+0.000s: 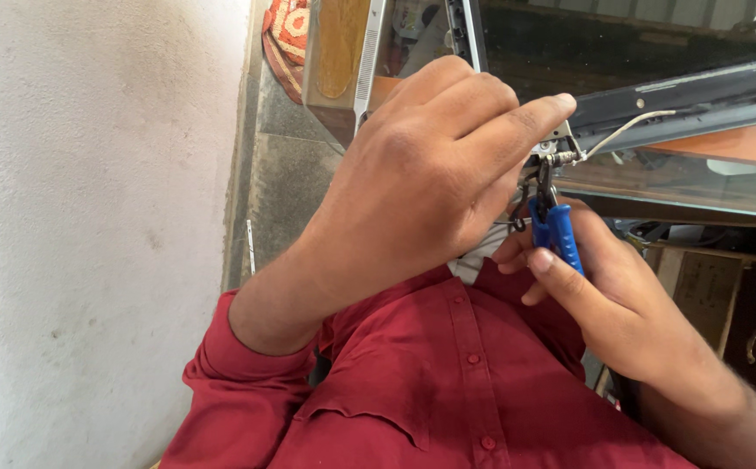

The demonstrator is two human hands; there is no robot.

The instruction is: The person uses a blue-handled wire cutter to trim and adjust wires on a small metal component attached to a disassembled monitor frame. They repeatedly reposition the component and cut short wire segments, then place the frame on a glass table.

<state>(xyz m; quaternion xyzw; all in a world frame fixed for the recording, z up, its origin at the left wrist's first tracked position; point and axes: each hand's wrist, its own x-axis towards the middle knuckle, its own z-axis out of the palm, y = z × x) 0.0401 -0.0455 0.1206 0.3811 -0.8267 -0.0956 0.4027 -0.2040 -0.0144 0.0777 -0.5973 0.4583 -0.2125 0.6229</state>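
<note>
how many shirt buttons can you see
3 on the red shirt: a button near the collar, one mid-placket, one lowest. Others may be hidden.

The left hand is raised in front of the chest, fingers curled, its forefinger stretched out to a small metal fitting on the edge of a grey frame. A thin white wire runs from that fitting along the frame. The right hand grips blue-handled pliers just below, their dark tips up against the fitting. Both sleeves and the shirt are red. A pale wall fills the left side, with a stone floor beside it.
</note>
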